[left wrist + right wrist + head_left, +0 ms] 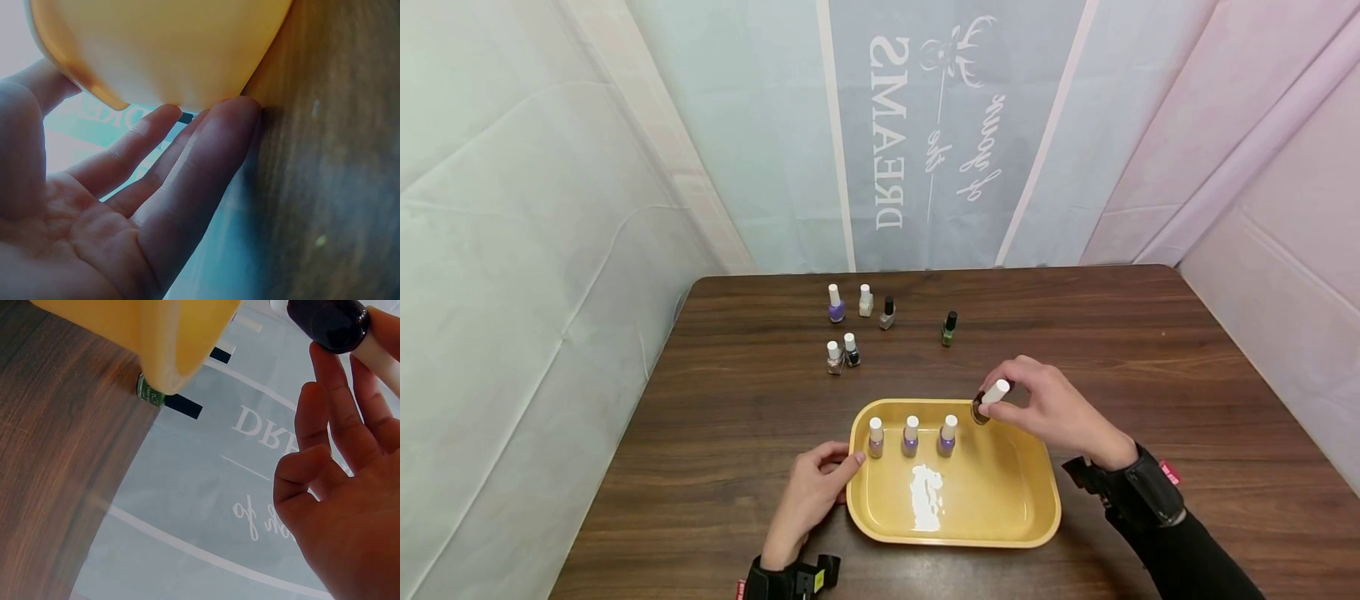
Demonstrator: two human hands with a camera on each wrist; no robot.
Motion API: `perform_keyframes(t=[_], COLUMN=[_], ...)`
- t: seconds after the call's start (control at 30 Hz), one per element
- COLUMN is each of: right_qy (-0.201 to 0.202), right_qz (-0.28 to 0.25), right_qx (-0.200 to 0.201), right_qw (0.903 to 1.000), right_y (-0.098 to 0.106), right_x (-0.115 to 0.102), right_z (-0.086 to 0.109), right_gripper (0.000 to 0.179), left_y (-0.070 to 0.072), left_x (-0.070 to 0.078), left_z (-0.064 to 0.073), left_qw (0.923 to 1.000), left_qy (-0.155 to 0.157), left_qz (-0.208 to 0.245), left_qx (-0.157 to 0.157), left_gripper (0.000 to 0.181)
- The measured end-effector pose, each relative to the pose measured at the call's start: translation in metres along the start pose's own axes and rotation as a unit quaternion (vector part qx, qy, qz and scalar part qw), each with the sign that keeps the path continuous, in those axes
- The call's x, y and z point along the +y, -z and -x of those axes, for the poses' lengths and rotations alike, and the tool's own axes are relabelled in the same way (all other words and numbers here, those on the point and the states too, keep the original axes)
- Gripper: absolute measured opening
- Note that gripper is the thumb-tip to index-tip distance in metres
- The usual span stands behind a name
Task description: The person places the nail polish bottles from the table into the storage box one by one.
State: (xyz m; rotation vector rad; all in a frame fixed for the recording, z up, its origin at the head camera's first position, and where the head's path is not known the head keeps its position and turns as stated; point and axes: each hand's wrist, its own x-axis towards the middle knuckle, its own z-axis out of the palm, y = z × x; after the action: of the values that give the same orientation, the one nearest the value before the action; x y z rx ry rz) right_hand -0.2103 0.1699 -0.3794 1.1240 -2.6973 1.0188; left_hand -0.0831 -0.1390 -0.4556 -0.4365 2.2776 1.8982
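My right hand [1048, 408] pinches a dark nail polish bottle [328, 324] with a white cap, tilted, over the far right rim of the yellow tray [955, 533]. In the tray, along its far side, a pale pink nail polish bottle [876, 439], a lilac one [911, 437] and a purple one [947, 437] stand upright in a row, all white-capped. At the tray's left end my left hand [812, 487] holds the rim, its thumb on top and its fingers [219, 134] against the outer wall.
Beyond the tray stand several more nail polish bottles: purple [837, 310], white [866, 302], grey with a black cap [887, 315], glittery [834, 360] and black [852, 351]. A green one [949, 331] stands apart, farther right. A printed curtain [775, 167] hangs behind the wooden table [715, 433].
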Motion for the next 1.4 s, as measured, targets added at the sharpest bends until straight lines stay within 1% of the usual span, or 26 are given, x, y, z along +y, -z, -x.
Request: perform_keyframes(t=[0.17, 0.4, 0.57, 0.77, 1.07, 1.17, 1.4], right_qy=[-0.010, -0.025, -0.024, -0.022, -0.014, -0.017, -0.036], right_qz=[0.004, 0.016, 0.013, 0.015, 0.027, 0.034, 0.048], right_qx=[-0.006, -0.018, -0.021, -0.027, -0.020, -0.020, -0.029], right_qw=[0.9999, 0.9994, 0.9994, 0.9993, 0.9993, 0.9991, 0.9978], right_y=[-0.003, -0.007, -0.012, -0.017, -0.025, -0.027, -0.033], right_x=[0.001, 0.003, 0.006, 0.009, 0.010, 0.011, 0.012], right_z=[0.003, 0.007, 0.010, 0.014, 0.018, 0.019, 0.022], right_gripper=[0.020, 0.015, 0.015, 0.016, 0.016, 0.016, 0.016], left_y=[0.000, 0.000, 0.000, 0.000, 0.002, 0.002, 0.002], left_x=[-0.002, -0.003, -0.002, 0.000, -0.001, -0.001, 0.000], left_z=[-0.001, -0.003, -0.003, -0.002, -0.002, -0.002, -0.002], left_qw=[1.0000, 1.0000, 0.9999, 1.0000, 1.0000, 1.0000, 1.0000], left_qy=[0.000, 0.004, 0.001, 0.000, 0.004, 0.001, 0.006], left_qz=[0.000, -0.008, -0.015, -0.007, -0.001, 0.000, 0.001], left_qx=[-0.002, 0.004, 0.003, 0.001, -0.006, -0.008, -0.005], left_gripper=[0.045, 0.044, 0.043, 0.046, 0.050, 0.050, 0.049])
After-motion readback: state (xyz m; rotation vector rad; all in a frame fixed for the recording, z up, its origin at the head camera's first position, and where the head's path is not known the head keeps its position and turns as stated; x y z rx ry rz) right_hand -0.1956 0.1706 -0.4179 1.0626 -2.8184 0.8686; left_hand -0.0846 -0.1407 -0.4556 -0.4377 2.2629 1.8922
